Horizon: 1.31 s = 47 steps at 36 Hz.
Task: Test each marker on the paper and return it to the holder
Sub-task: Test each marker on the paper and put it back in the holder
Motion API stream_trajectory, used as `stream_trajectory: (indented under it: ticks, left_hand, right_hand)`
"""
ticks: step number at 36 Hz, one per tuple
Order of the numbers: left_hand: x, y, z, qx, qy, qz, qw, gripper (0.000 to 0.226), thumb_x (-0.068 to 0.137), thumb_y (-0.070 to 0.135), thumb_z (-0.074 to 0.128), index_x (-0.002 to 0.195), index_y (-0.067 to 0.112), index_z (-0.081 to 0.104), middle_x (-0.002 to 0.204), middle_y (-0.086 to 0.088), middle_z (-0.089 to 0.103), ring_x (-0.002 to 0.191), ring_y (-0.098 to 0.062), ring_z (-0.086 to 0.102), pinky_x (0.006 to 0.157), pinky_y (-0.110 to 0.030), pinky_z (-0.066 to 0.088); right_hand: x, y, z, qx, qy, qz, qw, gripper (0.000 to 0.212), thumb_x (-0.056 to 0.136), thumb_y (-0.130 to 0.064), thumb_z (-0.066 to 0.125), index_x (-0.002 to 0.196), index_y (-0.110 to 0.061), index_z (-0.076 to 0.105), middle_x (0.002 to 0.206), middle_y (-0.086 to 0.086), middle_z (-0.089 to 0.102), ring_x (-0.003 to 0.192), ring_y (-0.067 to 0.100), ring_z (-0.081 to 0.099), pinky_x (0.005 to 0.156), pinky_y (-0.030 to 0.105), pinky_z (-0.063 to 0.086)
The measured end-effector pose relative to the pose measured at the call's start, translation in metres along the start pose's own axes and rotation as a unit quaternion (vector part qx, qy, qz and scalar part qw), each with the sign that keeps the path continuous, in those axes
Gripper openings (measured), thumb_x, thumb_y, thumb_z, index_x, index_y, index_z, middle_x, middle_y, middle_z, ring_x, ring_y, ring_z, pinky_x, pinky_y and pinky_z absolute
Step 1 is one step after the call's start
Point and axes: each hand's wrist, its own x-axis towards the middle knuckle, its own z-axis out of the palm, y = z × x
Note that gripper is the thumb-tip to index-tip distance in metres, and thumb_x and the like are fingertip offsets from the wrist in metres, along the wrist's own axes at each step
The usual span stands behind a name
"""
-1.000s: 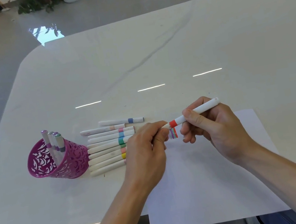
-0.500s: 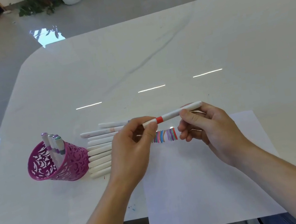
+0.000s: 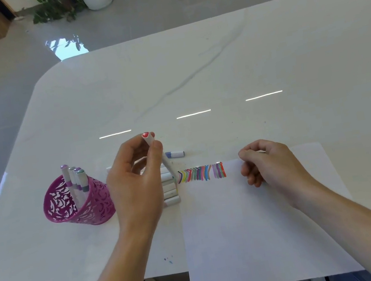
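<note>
Four markers (image 3: pixel 75 179) in holder (image 3: pixel 78 207), one red marker (image 3: pixel 148 140) gripped

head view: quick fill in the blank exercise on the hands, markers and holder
1. The left hand grips a white marker whose cap is ___.
2. The magenta cut-out metal holder has ___ markers standing in it.
3. The right hand, holding nothing, rests on the white sheet of ___.
4. The farthest lying white marker on the table has a ___ band.

Missing words: red; four; paper; blue
</note>
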Motion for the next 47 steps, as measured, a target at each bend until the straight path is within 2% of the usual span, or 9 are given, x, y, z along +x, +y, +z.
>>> stream_trajectory:
  ticks: [8,11,15,17,28,33,37,41,47]
  left_hand:
    - [0.003,0.003,-0.022,0.148,0.044,0.172,0.973,0.021,0.101,0.02,0.058,0.12,0.02,0.067,0.104,0.003,0.063,0.096,-0.012,0.063,0.083,-0.03,0.055]
    - [0.006,0.003,-0.034,0.181,0.079,0.207,0.958,0.023,0.103,0.023,0.053,0.122,0.016,0.066,0.11,0.003,0.062,0.097,-0.004,0.059,0.089,-0.044,0.053]
    - [0.009,0.009,-0.048,0.217,0.123,0.248,0.936,0.026,0.104,0.016,0.051,0.123,0.004,0.065,0.11,-0.003,0.06,0.099,0.007,0.05,0.085,-0.012,0.043]
    - [0.01,0.012,-0.056,0.229,0.138,0.255,0.929,0.028,0.104,0.018,0.049,0.123,0.004,0.065,0.11,0.0,0.058,0.1,0.008,0.049,0.085,-0.009,0.041]
    - [0.011,0.013,-0.087,0.204,0.169,0.22,0.939,0.027,0.106,0.023,0.045,0.127,0.016,0.061,0.112,-0.001,0.062,0.104,-0.016,0.062,0.086,-0.029,0.052]
    - [0.01,0.015,-0.093,0.223,0.184,0.222,0.931,0.027,0.106,0.02,0.044,0.127,0.015,0.06,0.111,0.002,0.058,0.104,-0.012,0.058,0.084,-0.022,0.05]
    - [0.011,0.006,-0.098,0.267,0.138,0.152,0.941,0.027,0.105,0.026,0.047,0.125,0.019,0.063,0.112,0.007,0.059,0.1,-0.013,0.058,0.08,-0.026,0.05]
    - [0.009,-0.003,-0.102,0.322,0.076,0.068,0.941,0.025,0.1,0.026,0.056,0.124,0.025,0.063,0.111,0.003,0.064,0.097,-0.012,0.06,0.075,-0.013,0.044]
    - [0.006,-0.006,-0.106,0.328,0.07,0.019,0.942,0.015,0.095,0.034,0.064,0.108,0.026,0.063,0.093,0.006,0.068,0.086,-0.015,0.064,0.074,-0.032,0.054]
  right_hand:
    - [-0.001,0.0,0.001,-0.022,0.0,-0.013,1.0,0.01,0.094,-0.01,0.06,0.093,-0.004,0.067,0.065,0.004,0.07,0.052,0.017,0.06,0.052,0.026,0.048]
    - [-0.001,0.0,0.002,-0.029,0.001,-0.02,0.999,0.01,0.094,-0.009,0.059,0.092,-0.003,0.066,0.063,0.004,0.069,0.052,0.018,0.06,0.053,0.027,0.048]
    - [-0.001,0.001,0.005,-0.044,0.006,-0.03,0.999,0.01,0.093,-0.009,0.059,0.09,-0.003,0.067,0.063,0.004,0.07,0.052,0.018,0.06,0.053,0.029,0.048]
    - [-0.002,0.001,0.006,-0.051,0.007,-0.034,0.998,0.01,0.093,-0.009,0.059,0.09,-0.004,0.067,0.063,0.004,0.07,0.052,0.018,0.06,0.053,0.029,0.049]
    - [-0.001,0.002,0.009,-0.058,0.011,-0.045,0.997,0.011,0.094,-0.01,0.059,0.09,-0.004,0.066,0.064,0.004,0.07,0.051,0.018,0.059,0.053,0.028,0.049]
    - [-0.001,0.003,0.009,-0.062,0.011,-0.051,0.997,0.011,0.094,-0.01,0.059,0.089,-0.004,0.067,0.063,0.003,0.07,0.052,0.018,0.06,0.055,0.03,0.049]
    - [-0.004,0.004,0.008,-0.064,0.009,-0.057,0.996,0.011,0.094,-0.01,0.059,0.09,-0.004,0.067,0.064,0.004,0.071,0.052,0.018,0.061,0.054,0.029,0.05]
    - [-0.008,0.006,0.006,-0.061,0.0,-0.065,0.996,0.01,0.095,-0.01,0.059,0.09,-0.005,0.067,0.065,0.004,0.071,0.052,0.018,0.061,0.055,0.03,0.05]
    - [-0.016,0.009,0.003,-0.069,-0.01,-0.082,0.994,0.009,0.095,-0.01,0.06,0.089,-0.006,0.066,0.066,0.005,0.071,0.054,0.019,0.062,0.057,0.032,0.05]
